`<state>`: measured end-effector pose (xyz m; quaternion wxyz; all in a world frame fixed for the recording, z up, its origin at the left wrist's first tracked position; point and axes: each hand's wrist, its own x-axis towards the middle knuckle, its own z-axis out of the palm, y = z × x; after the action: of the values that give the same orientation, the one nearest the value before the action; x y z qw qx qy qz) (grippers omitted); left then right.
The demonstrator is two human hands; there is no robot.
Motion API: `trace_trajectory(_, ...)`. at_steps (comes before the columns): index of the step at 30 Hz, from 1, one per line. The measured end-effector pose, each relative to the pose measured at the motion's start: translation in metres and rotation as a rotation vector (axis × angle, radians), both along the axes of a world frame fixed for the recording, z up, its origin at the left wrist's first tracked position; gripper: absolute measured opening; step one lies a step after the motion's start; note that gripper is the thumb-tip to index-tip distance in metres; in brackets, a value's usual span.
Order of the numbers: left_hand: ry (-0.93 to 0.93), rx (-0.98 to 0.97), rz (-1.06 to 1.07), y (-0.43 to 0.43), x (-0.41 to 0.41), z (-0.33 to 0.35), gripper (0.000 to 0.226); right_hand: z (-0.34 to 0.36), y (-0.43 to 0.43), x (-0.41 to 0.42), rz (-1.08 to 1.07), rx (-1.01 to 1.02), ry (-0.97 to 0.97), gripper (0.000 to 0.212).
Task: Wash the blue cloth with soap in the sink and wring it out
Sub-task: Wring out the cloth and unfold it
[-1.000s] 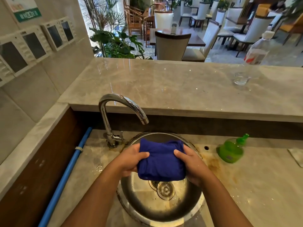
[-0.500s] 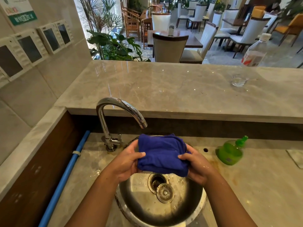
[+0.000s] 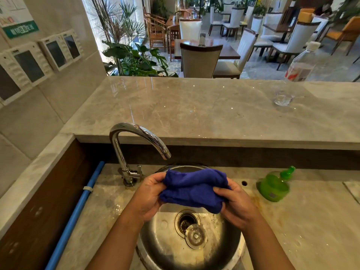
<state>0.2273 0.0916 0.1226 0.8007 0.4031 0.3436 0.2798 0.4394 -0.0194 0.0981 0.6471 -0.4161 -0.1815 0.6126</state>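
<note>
The blue cloth point(image 3: 192, 189) is bunched into a thick roll and held over the round steel sink point(image 3: 155, 242), just below the tap's spout. My left hand point(image 3: 148, 197) grips its left end with the fingers curled round it. At the right end my right hand point(image 3: 236, 205) grips the cloth, thumb on top. The green soap bottle point(image 3: 273, 185) lies on the counter to the right of the sink, apart from both hands. No water runs from the chrome tap point(image 3: 136, 145).
The sink's drain is open, and its loose strainer plug point(image 3: 195, 235) lies beside it. A raised marble ledge point(image 3: 194, 110) behind the tap carries a glass point(image 3: 282, 98) and a plastic bottle point(image 3: 301, 65) at the far right. A blue pipe point(image 3: 78, 213) runs along the left.
Both hands have lifted the cloth toward the tap and squeezed it from a flat folded pad into a crumpled roll. The drain and plug now show below it.
</note>
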Motion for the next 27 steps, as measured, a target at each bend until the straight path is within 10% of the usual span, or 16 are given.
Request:
trace_trajectory(9, -0.008, -0.054, -0.044, 0.005, 0.003, -0.009, 0.023, 0.000, 0.008, 0.005, -0.026, 0.066, -0.544, 0.040)
trace_trajectory(19, 0.610, 0.878, -0.473, -0.018, 0.037, 0.050, 0.023, -0.045, -0.019, 0.025, 0.170, -0.004, 0.152, 0.051)
trace_trajectory(27, 0.646, 1.008, -0.690, -0.003, 0.052, 0.117, 0.048, 0.045, 0.005, 0.021, 0.547, 0.102, -0.706, 0.057)
